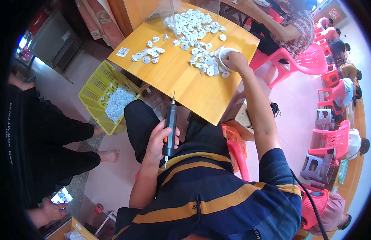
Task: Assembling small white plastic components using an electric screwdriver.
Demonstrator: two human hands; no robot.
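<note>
My left hand is wrapped round a black electric screwdriver, held upright near my lap with its metal bit pointing up past the table's near edge. My right hand reaches into a small white bowl at the right side of the wooden table. Its fingers are curled down inside the bowl, and their tips and whatever they hold are hidden. Beside the bowl lie many small round white plastic parts, spreading back into a larger heap. A smaller group of the same parts lies further left.
A yellow plastic crate with more white parts stands on the floor left of the table. Close by on the left, a person in black holds a phone. Another person sits at the far right near pink chairs.
</note>
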